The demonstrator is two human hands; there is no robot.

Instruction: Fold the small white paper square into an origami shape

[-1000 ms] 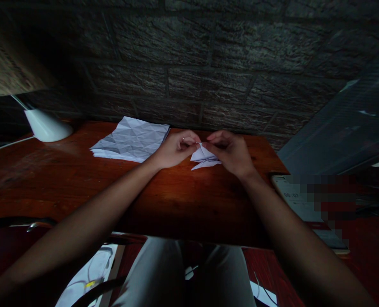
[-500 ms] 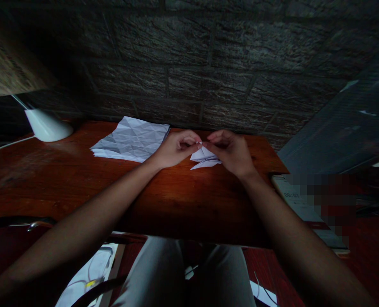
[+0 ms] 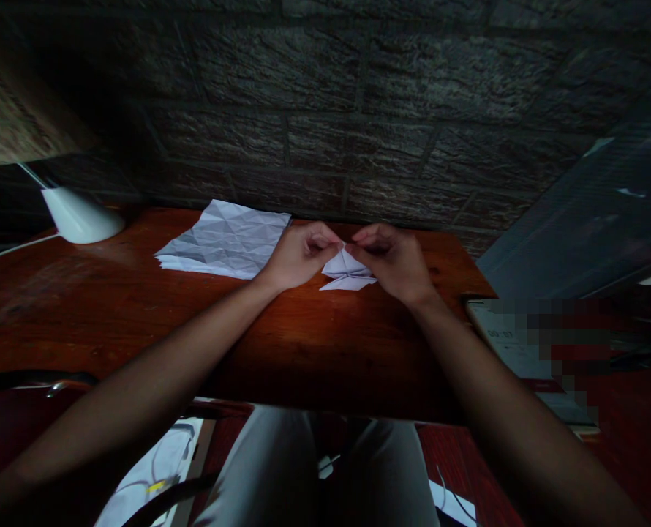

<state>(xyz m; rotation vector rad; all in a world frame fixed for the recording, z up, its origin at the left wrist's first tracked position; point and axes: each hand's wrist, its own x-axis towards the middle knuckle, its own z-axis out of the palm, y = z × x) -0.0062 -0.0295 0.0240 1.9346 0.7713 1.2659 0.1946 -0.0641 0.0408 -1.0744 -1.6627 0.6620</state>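
Your left fingers (image 3: pixel 328 253) pinch the top of the folded paper (image 3: pixel 346 266) just below them; your right fingers (image 3: pixel 363 255) touch it, grip unclear. Folding looks well along, the top perhaps unfinished.

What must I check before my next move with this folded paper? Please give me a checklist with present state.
1. Left hand has its fingers at the folded paper's top tip: ok.
2. Right hand pinches firmly: cannot tell; its fingers are at the tip too.
3. Crease at the tip visible: not ok, fingers cover it.
4. Creased paper stack apart from the folded paper: ok.
5. Table lamp clear of both hands: ok.
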